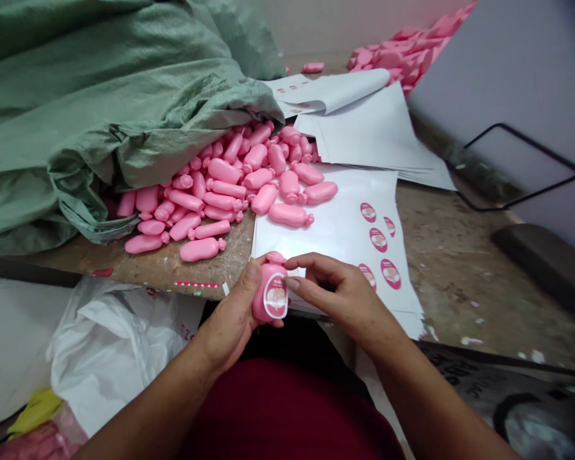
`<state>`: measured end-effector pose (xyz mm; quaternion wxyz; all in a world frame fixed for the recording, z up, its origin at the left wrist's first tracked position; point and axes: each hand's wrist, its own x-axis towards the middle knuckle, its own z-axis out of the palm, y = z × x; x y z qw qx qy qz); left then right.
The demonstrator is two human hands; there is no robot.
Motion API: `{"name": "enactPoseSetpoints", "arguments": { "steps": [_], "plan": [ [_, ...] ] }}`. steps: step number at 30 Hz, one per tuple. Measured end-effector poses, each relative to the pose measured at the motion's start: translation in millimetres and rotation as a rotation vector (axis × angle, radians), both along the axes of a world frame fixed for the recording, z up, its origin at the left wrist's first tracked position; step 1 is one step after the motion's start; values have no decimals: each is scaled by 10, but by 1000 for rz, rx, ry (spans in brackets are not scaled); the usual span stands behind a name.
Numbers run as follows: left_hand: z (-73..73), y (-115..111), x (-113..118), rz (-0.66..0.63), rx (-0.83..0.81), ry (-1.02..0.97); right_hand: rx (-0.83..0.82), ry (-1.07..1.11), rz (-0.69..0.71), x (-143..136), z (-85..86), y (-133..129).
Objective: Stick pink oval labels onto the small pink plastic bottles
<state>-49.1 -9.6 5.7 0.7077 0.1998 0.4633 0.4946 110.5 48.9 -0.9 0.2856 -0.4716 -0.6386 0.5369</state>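
Note:
A small pink plastic bottle (261, 300) stands upright in my left hand (234, 313), whose thumb and fingers wrap round its side. On the bottle's front sits an oval sticker (276, 297) with a white border and a printed picture. My right hand (345, 291) is closed in at the bottle's right side, thumb at the sticker's upper right edge and index finger by the bottle's neck. Just beyond lies a white sticker sheet (335, 236) with a few oval stickers (378, 240) left on its right part.
Many pink bottles (225, 171) spill from a green sack (138, 121) at the left. More white sheets (368, 134) lie behind. A pink heap (402, 54) is at the back right. A black wire frame (531, 144) stands right; a white plastic bag (110, 345) hangs lower left.

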Motion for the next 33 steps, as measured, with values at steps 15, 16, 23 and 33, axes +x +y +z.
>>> {"name": "enactPoseSetpoints", "arguments": {
  "steps": [15,16,23,33],
  "plan": [
    [19,-28,-3,-5,10,49,40,-20,5,2,-37,-9],
    [23,-30,-4,-10,13,44,40,-19,6,3,-33,-8],
    [20,-36,-26,-58,4,10,21,1,-11,4,-31,-19],
    [65,-69,25,-71,-1,-11,53,-5,-36,12,-29,-42]
  ]
}}
